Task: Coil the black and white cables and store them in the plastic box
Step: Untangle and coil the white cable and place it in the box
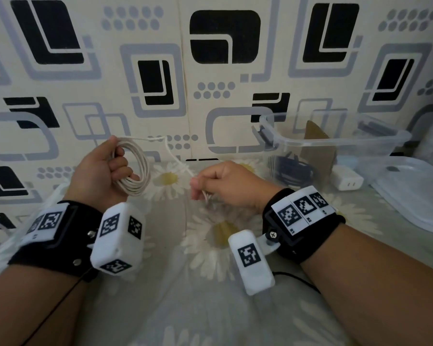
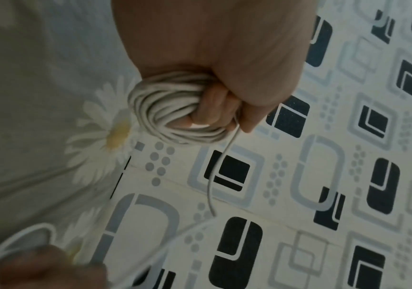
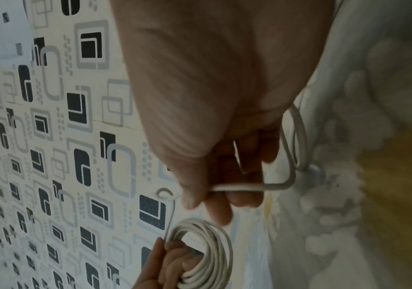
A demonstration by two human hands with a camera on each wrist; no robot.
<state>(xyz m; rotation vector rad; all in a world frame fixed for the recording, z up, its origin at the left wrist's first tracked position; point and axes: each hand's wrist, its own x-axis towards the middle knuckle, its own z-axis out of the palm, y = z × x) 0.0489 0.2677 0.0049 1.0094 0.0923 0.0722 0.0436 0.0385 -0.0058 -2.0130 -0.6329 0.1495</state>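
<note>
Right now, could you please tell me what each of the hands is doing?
Left hand: fingers curled through the white cable coil, gripping it.
Right hand: pinching the white cable's loose end.

I see open floral bedsheet (image 1: 185,308) between my two arms, so a hand can move there. A thin white cable strand (image 1: 175,156) stretches across the gap between my left hand (image 1: 103,171) and right hand (image 1: 225,186), and it blocks a straight path. The patterned wall (image 1: 160,71) stands close behind, so there is little room that way. On my right, the clear plastic box (image 1: 335,141) is open on top. Beside it lie a white charger block (image 1: 346,179) and a clear plastic lid (image 1: 415,193).
</note>
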